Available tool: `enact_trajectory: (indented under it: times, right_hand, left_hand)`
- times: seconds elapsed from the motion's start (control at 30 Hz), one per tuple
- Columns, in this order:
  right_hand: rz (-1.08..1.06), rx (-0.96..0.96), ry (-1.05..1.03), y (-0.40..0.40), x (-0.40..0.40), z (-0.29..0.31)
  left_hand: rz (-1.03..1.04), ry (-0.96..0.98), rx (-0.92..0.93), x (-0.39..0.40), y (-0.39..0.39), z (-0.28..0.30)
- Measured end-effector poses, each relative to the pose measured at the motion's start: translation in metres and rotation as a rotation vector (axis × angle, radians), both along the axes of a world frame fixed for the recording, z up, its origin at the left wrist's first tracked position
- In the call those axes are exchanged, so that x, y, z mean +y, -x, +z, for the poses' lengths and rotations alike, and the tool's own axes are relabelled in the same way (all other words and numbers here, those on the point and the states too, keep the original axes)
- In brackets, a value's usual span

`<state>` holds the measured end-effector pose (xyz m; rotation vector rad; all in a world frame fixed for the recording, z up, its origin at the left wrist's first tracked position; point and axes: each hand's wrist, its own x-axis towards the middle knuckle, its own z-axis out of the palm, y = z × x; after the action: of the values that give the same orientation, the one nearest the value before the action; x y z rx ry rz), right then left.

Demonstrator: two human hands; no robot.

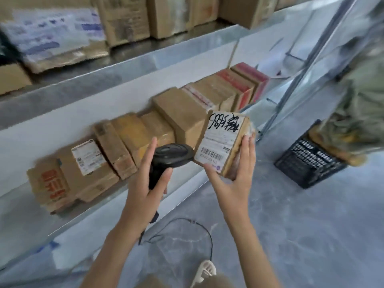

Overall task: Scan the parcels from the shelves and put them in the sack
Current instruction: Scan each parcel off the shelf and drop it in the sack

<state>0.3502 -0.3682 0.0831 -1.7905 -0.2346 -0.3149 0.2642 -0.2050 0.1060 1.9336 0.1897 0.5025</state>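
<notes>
The right hand (232, 179) clasps a small, stiff, probably light cardboard parcel (223, 142) by its lower edges, left hand (145, 179) closed around the barcode scanner (170, 156).

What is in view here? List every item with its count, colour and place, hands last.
Small cardboard parcel with white label: one, brown, held in the right hand before the lower shelf.
Black handheld barcode scanner: one, in the left hand, head beside the parcel's barcode.
Thin black scanner cable: one, looping above the floor.
Row of cardboard parcels: roughly ten, brown, some red-marked, lower shelf.
Larger cardboard boxes: several, brown, blurred, upper shelf.
Grey metal shelving: two levels visible.
Black plastic crate: one, on floor, right.
Greenish sack: one, above crate, blurred.
Left hand: gripping scanner.
Right hand: gripping parcel.
</notes>
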Motion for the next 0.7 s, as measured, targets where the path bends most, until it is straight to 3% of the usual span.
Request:
enact_trajectory:
  times: [0.27, 0.7]
  right_hand:
    - [-0.267, 0.019, 0.022, -0.064, -0.139, -0.003]
    - [-0.542, 0.137, -0.041, -0.172, -0.26, -0.05]
  left_hand:
    - [-0.326, 0.015, 0.039, -0.117, -0.109, -0.006]
    - [-0.541, 0.133, 0.092, -0.243, -0.289, -0.025]
